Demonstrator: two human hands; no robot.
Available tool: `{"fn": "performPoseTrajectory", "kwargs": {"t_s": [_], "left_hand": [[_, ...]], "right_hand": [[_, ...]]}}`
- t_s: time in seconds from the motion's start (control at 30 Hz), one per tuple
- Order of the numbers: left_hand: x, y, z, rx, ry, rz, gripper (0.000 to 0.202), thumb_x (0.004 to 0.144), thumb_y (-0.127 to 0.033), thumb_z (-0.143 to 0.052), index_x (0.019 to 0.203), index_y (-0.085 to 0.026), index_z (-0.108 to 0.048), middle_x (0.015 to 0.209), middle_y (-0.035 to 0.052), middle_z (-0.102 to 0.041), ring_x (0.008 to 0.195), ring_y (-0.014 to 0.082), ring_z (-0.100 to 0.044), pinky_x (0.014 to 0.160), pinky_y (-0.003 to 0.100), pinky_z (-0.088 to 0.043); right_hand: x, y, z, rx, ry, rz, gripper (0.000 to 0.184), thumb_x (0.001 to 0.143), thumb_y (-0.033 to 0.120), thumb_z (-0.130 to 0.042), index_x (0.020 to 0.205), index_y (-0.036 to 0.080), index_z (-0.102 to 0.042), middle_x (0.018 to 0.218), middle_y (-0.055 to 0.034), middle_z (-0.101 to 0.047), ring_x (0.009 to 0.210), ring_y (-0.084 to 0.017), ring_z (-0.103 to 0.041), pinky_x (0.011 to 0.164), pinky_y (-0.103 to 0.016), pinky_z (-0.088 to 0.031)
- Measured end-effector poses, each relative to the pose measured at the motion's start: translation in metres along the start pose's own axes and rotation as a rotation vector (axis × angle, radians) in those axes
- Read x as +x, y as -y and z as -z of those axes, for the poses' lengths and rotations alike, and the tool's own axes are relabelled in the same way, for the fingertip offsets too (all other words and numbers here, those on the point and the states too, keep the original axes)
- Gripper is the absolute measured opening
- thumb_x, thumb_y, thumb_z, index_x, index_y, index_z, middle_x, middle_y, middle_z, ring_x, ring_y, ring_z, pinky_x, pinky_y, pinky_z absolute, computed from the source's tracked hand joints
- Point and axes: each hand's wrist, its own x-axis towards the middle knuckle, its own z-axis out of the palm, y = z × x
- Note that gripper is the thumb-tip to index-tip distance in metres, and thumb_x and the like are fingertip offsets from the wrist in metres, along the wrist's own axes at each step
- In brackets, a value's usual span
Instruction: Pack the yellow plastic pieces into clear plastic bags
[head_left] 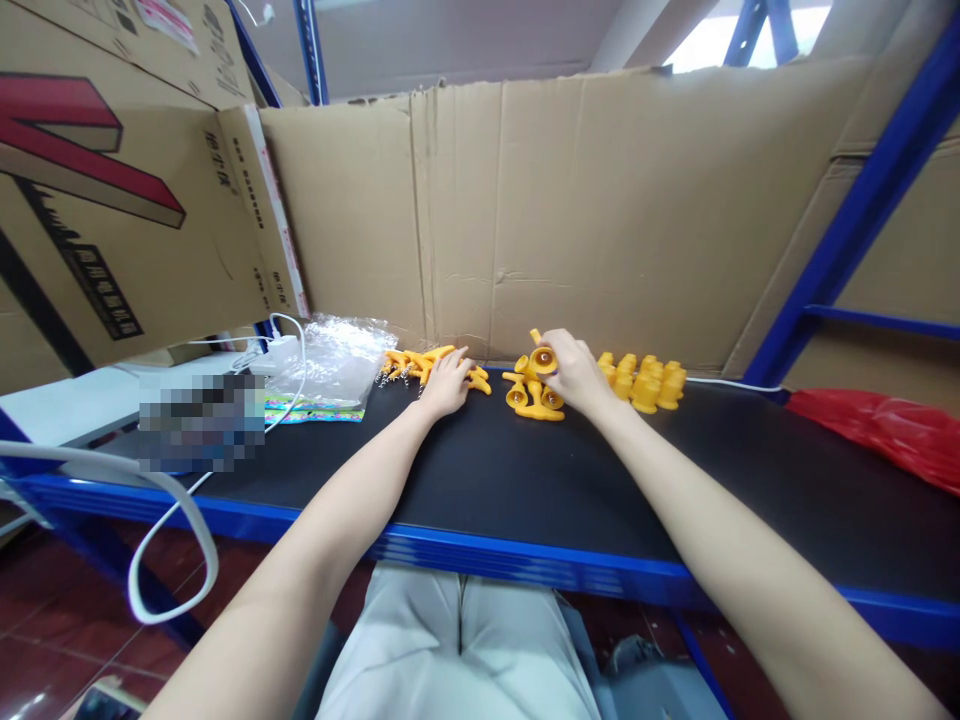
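My left hand [448, 386] lies over a pile of yellow corkscrew handles [415, 362] with metal spirals, its fingers stretched out and apart across them. Some of the pile is hidden under the hand. My right hand [576, 368] is closed round a yellow corkscrew [543, 360], whose round open cup faces me with a metal tip inside. Just below it, several similar yellow corkscrews [538, 411] lie in a group on the black tabletop [495, 480]. Rows of yellow bell-shaped cups [646, 390] stand beside my right wrist, which partly covers them.
Clear plastic bags [330, 360] lie left of the handles, near a white cable [302, 350]. A red plastic bag [877, 425] sits at the far right. Cardboard [600, 200] walls the back. A blue metal edge [525, 560] runs along the front.
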Motion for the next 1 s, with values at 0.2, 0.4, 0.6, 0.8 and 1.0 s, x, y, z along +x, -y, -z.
{"fn": "performPoseTrajectory", "kwargs": {"t_s": [0.2, 0.4, 0.6, 0.8, 1.0], "left_hand": [[-0.002, -0.029, 0.020, -0.053, -0.078, -0.130, 0.057, 0.086, -0.027, -0.046, 0.140, -0.025, -0.028, 0.150, 0.0100, -0.021, 0.131, 0.0260, -0.034, 0.105, 0.043, -0.030], [-0.001, -0.036, 0.029, -0.039, -0.067, -0.059, 0.041, 0.092, -0.026, -0.036, 0.133, -0.028, -0.041, 0.134, 0.0095, -0.046, 0.126, 0.0243, -0.041, 0.099, 0.042, -0.035], [0.000, -0.038, 0.041, 0.045, -0.212, 0.052, 0.029, 0.090, -0.030, -0.044, 0.115, -0.026, -0.058, 0.141, 0.0088, -0.040, 0.115, 0.0256, -0.050, 0.098, 0.046, -0.030], [-0.001, -0.040, 0.039, -0.028, -0.076, 0.002, 0.031, 0.089, -0.031, -0.044, 0.115, -0.021, -0.058, 0.102, 0.0069, -0.068, 0.097, 0.0224, -0.061, 0.091, 0.038, -0.038], [-0.003, -0.043, 0.038, -0.118, 0.045, -0.044, 0.037, 0.091, -0.039, -0.038, 0.120, -0.023, -0.055, 0.094, 0.0053, -0.070, 0.086, 0.0202, -0.064, 0.078, 0.030, -0.045]], "right_hand": [[0.001, 0.010, -0.003, 0.160, 0.055, 0.199, 0.026, 0.079, 0.010, -0.043, 0.103, 0.017, -0.050, 0.109, -0.0130, -0.055, 0.103, -0.021, -0.053, 0.085, -0.035, -0.042], [0.006, 0.027, -0.005, 0.164, 0.076, 0.405, 0.026, 0.082, 0.007, -0.041, 0.103, 0.016, -0.052, 0.106, -0.0134, -0.055, 0.100, -0.019, -0.053, 0.083, -0.034, -0.045], [0.007, 0.026, -0.002, 0.003, 0.052, 0.414, 0.029, 0.086, 0.012, -0.040, 0.111, 0.017, -0.055, 0.108, -0.0124, -0.058, 0.098, -0.020, -0.054, 0.085, -0.036, -0.042], [0.003, 0.026, 0.002, -0.231, 0.044, 0.306, 0.033, 0.088, 0.014, -0.038, 0.114, 0.017, -0.058, 0.103, -0.0112, -0.064, 0.098, -0.022, -0.054, 0.097, -0.047, -0.025], [0.002, 0.023, 0.001, -0.309, 0.010, 0.326, 0.039, 0.089, 0.010, -0.030, 0.116, 0.018, -0.057, 0.109, -0.0104, -0.062, 0.112, -0.022, -0.047, 0.101, -0.049, -0.015]]}}
